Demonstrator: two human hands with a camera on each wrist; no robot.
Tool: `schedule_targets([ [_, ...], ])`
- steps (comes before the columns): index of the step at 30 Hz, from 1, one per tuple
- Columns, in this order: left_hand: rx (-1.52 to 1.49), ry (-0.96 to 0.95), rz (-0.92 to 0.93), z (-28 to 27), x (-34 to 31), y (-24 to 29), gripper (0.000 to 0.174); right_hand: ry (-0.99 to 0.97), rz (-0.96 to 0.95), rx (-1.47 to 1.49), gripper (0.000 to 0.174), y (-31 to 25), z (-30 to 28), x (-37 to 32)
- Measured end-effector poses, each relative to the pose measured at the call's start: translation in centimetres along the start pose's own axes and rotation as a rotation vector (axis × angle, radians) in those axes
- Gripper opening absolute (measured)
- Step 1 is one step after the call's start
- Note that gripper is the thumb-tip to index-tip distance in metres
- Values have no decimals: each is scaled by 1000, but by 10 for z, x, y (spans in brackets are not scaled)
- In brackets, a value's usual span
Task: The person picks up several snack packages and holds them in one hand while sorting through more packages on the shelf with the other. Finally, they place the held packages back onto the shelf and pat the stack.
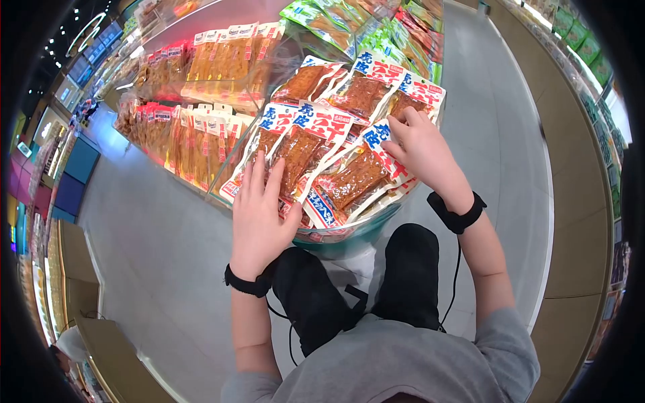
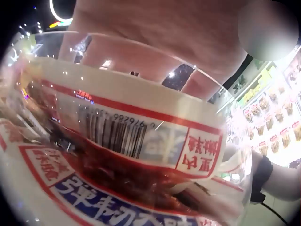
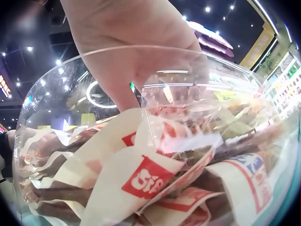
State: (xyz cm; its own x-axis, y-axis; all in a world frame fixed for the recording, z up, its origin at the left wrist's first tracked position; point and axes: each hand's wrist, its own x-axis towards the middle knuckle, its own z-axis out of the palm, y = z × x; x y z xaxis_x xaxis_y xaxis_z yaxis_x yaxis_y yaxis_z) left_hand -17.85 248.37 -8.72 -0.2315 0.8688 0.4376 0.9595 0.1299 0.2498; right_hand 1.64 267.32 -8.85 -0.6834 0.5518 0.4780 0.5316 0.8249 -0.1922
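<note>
A clear-walled bin (image 1: 332, 235) holds several flat snack packets of brown, glossy food with white, red and blue printing. My left hand (image 1: 262, 218) rests with straight, spread fingers on the packets at the bin's near left. At the right side, my right hand (image 1: 426, 151) has curled fingers and thumb at the top edge of a snack packet (image 1: 356, 178), pinching it. The right wrist view shows the thumb against white packet tops (image 3: 146, 174) behind the clear wall. In the left wrist view, a barcoded packet (image 2: 117, 132) presses near the clear wall below my left hand.
Left of the bin stand rows of other upright packets (image 1: 201, 144) behind a clear divider. Green packets (image 1: 322, 27) fill the far compartment. Grey floor (image 1: 161, 269) surrounds the stand, and a long shelf unit (image 1: 571, 269) runs along the right.
</note>
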Motion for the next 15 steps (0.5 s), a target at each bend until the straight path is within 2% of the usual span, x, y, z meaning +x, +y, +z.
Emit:
schedule_targets([
  [2, 45, -35, -22, -1, 3, -4, 59, -3, 0, -8, 37, -3, 3, 2],
  [4, 88, -72, -42, -3, 7, -6, 63, 134, 10, 39, 38, -6, 7, 2],
  [6, 29, -125, -67, -6, 11, -4, 67, 157, -5, 47, 38, -13, 5, 3],
  [9, -7, -107, -76, -3, 14, -3, 67, 220, -79, 85, 34, -24, 3, 4],
  [12, -11, -92, -68, 0, 15, -3, 66, 115, -43, 196, 32, -23, 12, 4],
  [15, -10, -52, -55, 1, 13, -5, 64, 118, -6, 300, 30, -15, 11, 7],
])
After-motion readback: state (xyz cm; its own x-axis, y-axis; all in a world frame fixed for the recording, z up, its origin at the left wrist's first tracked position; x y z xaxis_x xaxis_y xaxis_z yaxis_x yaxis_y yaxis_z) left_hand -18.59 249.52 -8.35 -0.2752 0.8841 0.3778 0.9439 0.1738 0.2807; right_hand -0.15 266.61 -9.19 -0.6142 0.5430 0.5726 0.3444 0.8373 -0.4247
